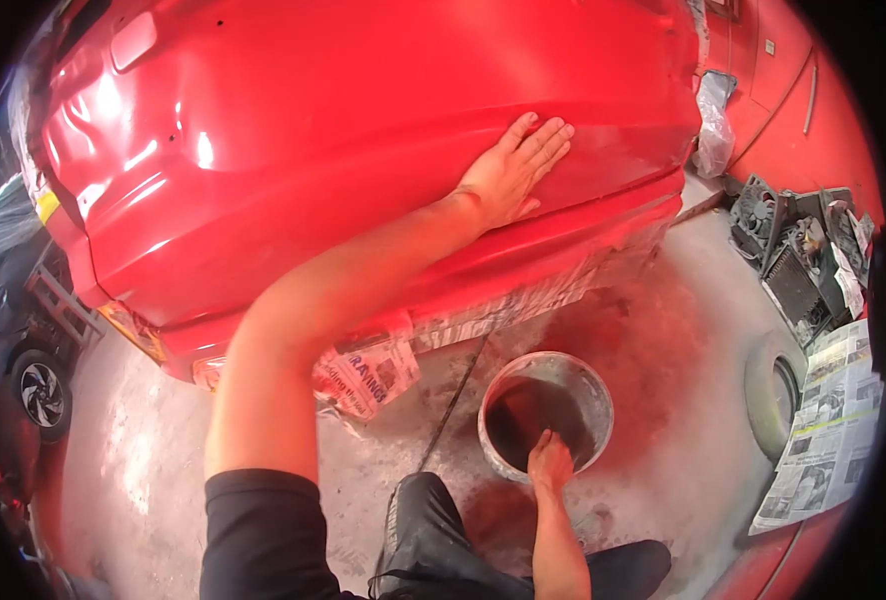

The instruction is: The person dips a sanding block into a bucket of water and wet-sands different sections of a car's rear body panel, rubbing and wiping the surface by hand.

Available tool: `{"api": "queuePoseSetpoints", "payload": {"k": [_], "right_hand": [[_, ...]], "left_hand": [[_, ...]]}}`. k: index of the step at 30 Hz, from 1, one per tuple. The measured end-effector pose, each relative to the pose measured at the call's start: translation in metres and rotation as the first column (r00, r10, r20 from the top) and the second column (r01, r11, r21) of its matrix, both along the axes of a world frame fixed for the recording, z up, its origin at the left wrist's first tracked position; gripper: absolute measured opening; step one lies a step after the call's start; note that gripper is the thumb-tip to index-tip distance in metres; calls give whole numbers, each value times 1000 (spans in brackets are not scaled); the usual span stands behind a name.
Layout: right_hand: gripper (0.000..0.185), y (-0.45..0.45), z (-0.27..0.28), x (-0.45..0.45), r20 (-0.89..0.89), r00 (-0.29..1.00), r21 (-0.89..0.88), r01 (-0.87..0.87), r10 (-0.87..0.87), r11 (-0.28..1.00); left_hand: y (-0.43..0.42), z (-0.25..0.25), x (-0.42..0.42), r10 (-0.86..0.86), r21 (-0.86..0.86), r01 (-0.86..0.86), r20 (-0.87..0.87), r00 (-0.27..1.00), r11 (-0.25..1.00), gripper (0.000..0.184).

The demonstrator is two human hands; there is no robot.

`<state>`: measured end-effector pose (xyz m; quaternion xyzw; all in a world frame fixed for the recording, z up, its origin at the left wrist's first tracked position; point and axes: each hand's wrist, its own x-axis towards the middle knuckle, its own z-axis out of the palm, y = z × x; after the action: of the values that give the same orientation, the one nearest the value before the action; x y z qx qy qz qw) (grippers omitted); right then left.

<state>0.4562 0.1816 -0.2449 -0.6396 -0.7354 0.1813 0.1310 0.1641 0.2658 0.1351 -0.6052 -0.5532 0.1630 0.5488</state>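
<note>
My left hand [513, 172] lies flat on a glossy red car panel [363, 150], fingers stretched out toward the right and palm against the surface. Around the hand the paint looks duller than on the shiny left part. Below the panel, on the floor, stands a round bucket [490, 440] with a pale rim and dark contents. My right hand [551, 460] is at the bucket's near rim, its fingers curled closed. Whatever those fingers hold, if anything, is hidden. Newspaper masking [373, 378] hangs along the lower edge of the car.
At the right are car parts with a fan [758, 212], a tyre [773, 385] and spread newspaper sheets [813, 440]. A dark car with a wheel [43, 393] stands at the left. My knees are close to the bucket on the concrete floor [683, 330].
</note>
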Motion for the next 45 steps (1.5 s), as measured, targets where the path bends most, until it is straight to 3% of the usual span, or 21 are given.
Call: {"api": "queuePoseSetpoints", "payload": {"k": [9,13,17,21,24,28,29,32,35,38,39,42,43,45], "right_hand": [[44,-4,-3,-3,45,999,-27,18,-17,999],[45,-6,5,-5,107,994,-91,15,-5,996],[45,-7,-5,-5,136,986,-54,-91,97,994],[44,0,-17,-2,194,951,-60,-235,242,970],[43,1,-18,-1,182,942,-52,-276,281,960],[43,3,-17,3,151,923,-11,-356,354,934],[43,3,-18,2,134,926,-5,-354,352,935],[43,3,-16,2,74,935,-7,-347,346,938],[41,-2,-8,4,1,948,-32,-319,320,947],[39,18,-28,10,-27,935,-65,-355,354,933],[35,29,-36,12,-132,907,-53,-409,400,911],[28,67,-59,15,-476,819,-163,-439,319,883],[26,76,-63,12,-494,808,-112,-426,321,898],[29,99,-68,2,-302,827,100,-468,475,878]], "left_hand": [[-182,-2,-80,100,-40,-96,108,989,995,88],[-260,-19,-123,86,-11,-86,256,963,996,92],[-354,-57,-178,102,118,-146,320,942,982,89],[-445,-94,-185,252,103,-364,549,797,926,90],[-484,-127,-177,64,320,-384,690,721,866,87],[-487,-146,-196,-181,622,-594,753,633,510,75],[-482,-152,-215,-320,724,-553,683,656,412,69],[-453,-141,-241,-529,777,-624,565,633,83,64],[-408,-122,-238,-639,726,-667,437,633,-165,63],[-380,-138,-259,-451,632,-705,552,701,-322,63],[-379,-133,-256,-460,669,-655,486,743,-351,63],[-378,-129,-250,-454,649,-697,543,706,-307,62],[-376,-129,-250,-425,648,-694,558,713,-315,59],[-376,-131,-249,-385,690,-654,538,750,-309,58]]}}
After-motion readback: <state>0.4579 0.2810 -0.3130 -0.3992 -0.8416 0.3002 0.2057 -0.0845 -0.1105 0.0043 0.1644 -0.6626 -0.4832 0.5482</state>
